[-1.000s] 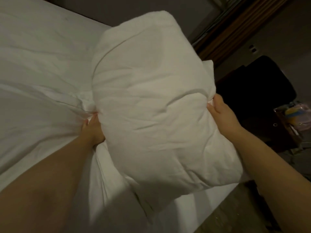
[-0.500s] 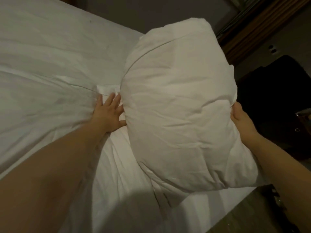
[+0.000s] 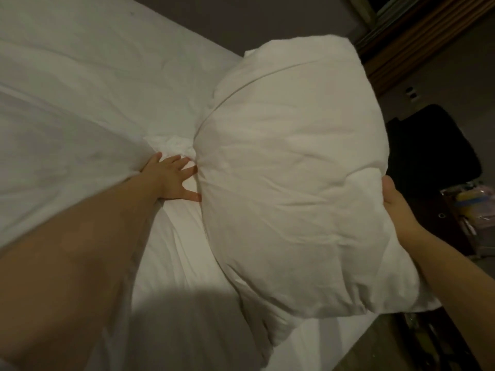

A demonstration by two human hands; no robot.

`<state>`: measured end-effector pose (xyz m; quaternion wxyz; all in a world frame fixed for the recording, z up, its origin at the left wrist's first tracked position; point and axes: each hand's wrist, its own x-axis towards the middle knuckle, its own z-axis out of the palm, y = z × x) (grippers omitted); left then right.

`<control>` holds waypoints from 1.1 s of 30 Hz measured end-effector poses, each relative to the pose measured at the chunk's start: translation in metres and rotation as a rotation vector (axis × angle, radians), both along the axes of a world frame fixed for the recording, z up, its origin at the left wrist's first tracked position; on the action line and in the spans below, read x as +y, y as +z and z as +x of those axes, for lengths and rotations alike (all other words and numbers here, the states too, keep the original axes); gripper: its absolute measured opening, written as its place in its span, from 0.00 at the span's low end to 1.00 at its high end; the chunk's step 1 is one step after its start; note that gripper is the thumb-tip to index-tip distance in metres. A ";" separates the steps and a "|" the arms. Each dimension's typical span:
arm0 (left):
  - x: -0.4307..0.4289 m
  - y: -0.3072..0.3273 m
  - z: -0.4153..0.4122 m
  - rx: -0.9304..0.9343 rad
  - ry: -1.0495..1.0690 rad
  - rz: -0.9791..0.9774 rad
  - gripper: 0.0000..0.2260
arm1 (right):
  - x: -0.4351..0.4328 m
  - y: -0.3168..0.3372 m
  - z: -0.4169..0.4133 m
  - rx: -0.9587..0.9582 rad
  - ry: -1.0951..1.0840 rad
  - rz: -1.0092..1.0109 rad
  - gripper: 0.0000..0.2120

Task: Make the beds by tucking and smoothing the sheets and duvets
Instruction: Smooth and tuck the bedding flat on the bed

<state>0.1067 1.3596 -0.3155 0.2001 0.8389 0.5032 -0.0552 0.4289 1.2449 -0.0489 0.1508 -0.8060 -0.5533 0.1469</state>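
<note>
Here, a white pillow (image 3: pixel 294 178) is held up over the right side of the bed (image 3: pixel 308 341), with its lower corner hanging past the mattress edge. Its right edge is gripped by the right hand (image 3: pixel 396 204): the thumb is pressed on the front, the fingers are hidden behind. The left hand (image 3: pixel 171 180) is laid flat on the white sheet (image 3: pixel 80 103), fingers straight and spread, fingertips touching the pillow's left edge. The sheet is bunched just above that hand. A black chair (image 3: pixel 428 151) is seen beyond the pillow, beside a dark bedside table (image 3: pixel 450 236) on which a clear bag (image 3: pixel 471 207) of coloured items is set.
</note>
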 end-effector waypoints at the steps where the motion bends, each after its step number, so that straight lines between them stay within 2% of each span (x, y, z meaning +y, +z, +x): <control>1: -0.001 0.004 -0.002 0.000 -0.014 -0.022 0.42 | -0.004 0.000 -0.003 0.029 0.002 0.009 0.05; 3: -0.004 0.013 -0.007 -0.005 -0.040 -0.066 0.44 | -0.014 0.002 -0.010 0.076 -0.050 0.026 0.12; 6: -0.017 0.030 -0.022 -0.005 -0.080 -0.131 0.47 | -0.026 0.001 -0.011 0.046 -0.046 0.047 0.08; 7: -0.026 0.035 -0.027 0.009 -0.093 -0.148 0.47 | -0.028 0.001 -0.013 0.049 -0.051 0.041 0.09; 8: -0.037 0.040 -0.029 0.027 -0.101 -0.163 0.47 | -0.031 0.001 -0.015 0.072 -0.053 0.035 0.13; 11: -0.069 0.053 -0.029 0.039 -0.098 -0.227 0.46 | -0.034 0.006 -0.024 -0.034 -0.039 -0.015 0.21; 17: -0.125 0.077 -0.014 0.104 -0.116 -0.299 0.51 | -0.044 0.012 -0.036 -0.071 0.004 -0.030 0.20; 25: -0.136 0.048 -0.003 0.227 -0.142 -0.143 0.53 | -0.052 0.007 -0.038 -0.021 0.030 0.013 0.20; 29: -0.140 0.035 0.009 0.292 -0.088 -0.013 0.52 | -0.050 0.004 -0.041 -0.086 0.083 0.007 0.21; 33: -0.172 0.049 0.021 0.275 0.035 0.033 0.44 | -0.055 0.006 -0.038 -0.083 0.087 0.010 0.22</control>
